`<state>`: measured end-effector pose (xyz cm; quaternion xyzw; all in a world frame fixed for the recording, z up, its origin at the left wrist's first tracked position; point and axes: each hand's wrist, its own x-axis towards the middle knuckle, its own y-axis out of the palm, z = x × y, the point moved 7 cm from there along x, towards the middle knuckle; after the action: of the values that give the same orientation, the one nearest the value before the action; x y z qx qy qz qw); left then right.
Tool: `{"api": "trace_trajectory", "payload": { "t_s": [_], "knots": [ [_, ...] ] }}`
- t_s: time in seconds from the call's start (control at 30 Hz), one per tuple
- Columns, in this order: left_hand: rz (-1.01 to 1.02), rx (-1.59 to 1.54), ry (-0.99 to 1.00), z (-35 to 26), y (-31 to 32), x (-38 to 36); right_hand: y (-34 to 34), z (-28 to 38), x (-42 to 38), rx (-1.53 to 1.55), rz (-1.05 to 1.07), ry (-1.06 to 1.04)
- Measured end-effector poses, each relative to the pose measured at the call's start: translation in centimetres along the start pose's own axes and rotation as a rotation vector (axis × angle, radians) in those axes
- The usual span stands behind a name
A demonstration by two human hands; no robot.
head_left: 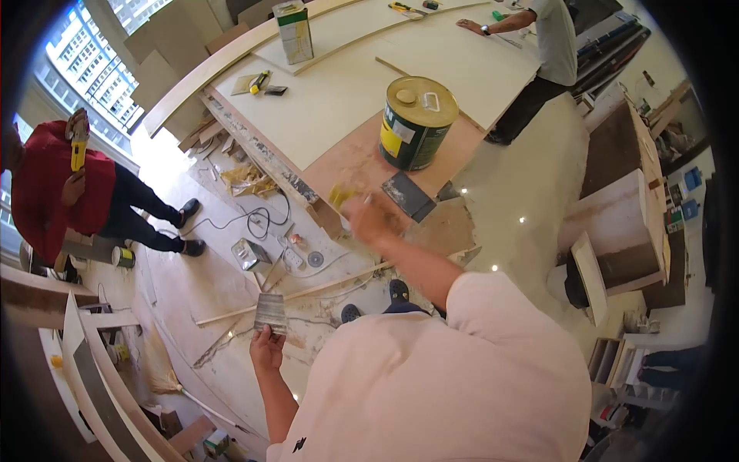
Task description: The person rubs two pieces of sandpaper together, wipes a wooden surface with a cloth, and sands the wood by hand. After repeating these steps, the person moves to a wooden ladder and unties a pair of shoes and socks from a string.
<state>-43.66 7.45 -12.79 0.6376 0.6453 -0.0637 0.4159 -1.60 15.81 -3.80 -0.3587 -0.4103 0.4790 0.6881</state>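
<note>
My left hand [267, 349] grips the lower edge of a small streaked grey plate [271, 313], held out over the floor. Over the near corner of the table, my right hand [369, 219] is smeared by motion, with a blurred yellowish shape [342, 192] at its fingers; what it holds is too blurred to tell. Just right of that hand, a dark flat sheet [408, 195] lies on the brown board [327, 171]. Behind the sheet stands a large green can [416, 127] with a gold lid.
A person in red [58, 185] at the left holds a yellow power tool [78, 152]. Another person [554, 46] leans at the table's far right. A rectangular tin [294, 35] and a yellow cutter [260, 82] rest on the table. Cables [265, 222] and wood strips cross the floor.
</note>
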Motion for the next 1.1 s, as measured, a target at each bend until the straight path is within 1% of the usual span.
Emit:
{"api": "trace_trajectory", "payload": {
  "t_s": [0.07, 0.17, 0.2, 0.27, 0.37, 0.43, 0.5, 0.6, 0.7, 0.8, 0.9, 0.93, 1.0, 1.07, 1.1],
  "knots": [
    [0.022, 0.028, -0.012, -0.5, 1.3, 1.1, 3.9, 3.8, -4.4, 0.299, -0.106, -0.271],
    [0.058, 0.092, -0.011, -1.9, 2.6, 1.7, -0.7, 5.0, -3.7, 0.316, -0.151, -0.207],
    [0.070, 0.116, -0.008, -2.3, 2.6, 1.6, -1.5, 2.2, -1.7, 0.275, -0.165, -0.014],
    [0.099, 0.134, -0.039, -2.1, 1.6, 2.4, -6.1, -1.9, 1.2, 0.305, -0.279, 0.040],
    [0.104, 0.151, -0.042, -2.5, 0.8, 2.0, -4.3, -4.5, -1.1, 0.072, -0.123, 0.087],
    [0.086, 0.138, -0.040, -2.0, 0.1, 1.6, -1.5, -2.2, -3.3, 0.022, -0.054, 0.133],
    [0.063, 0.101, -0.023, -1.5, -0.4, 1.7, -0.4, 1.9, -6.1, 0.272, -0.061, -0.147],
    [0.067, 0.121, -0.040, -1.6, -0.5, 1.4, -2.4, -0.5, -6.4, 0.447, -0.292, 0.038],
    [0.086, 0.109, -0.054, -1.5, -1.5, 1.7, -6.1, -5.7, -6.6, 0.252, -0.445, 0.213],
    [0.077, 0.148, -0.056, -1.1, -2.2, 2.5, -5.3, -8.9, -5.6, 0.075, -0.345, 0.045],
    [0.091, 0.147, -0.050, -1.4, 0.0, 1.8, -5.7, -9.0, -4.7, 0.071, -0.227, 0.143],
    [0.106, 0.154, -0.050, -1.5, 0.1, 1.7, -6.0, -8.2, -4.8, -0.005, -0.188, 0.138],
    [0.141, 0.161, -0.049, -1.5, 0.4, 1.8, -3.6, -6.0, -6.5, 0.086, -0.112, 0.215],
    [0.103, 0.148, -0.038, -1.4, 0.9, 1.5, -1.4, -1.7, -9.1, 0.278, -0.171, 0.049],
    [0.081, 0.141, -0.031, -1.4, 0.9, 1.4, -1.2, -0.5, -9.3, 0.265, -0.165, -0.023]
  ]
}}
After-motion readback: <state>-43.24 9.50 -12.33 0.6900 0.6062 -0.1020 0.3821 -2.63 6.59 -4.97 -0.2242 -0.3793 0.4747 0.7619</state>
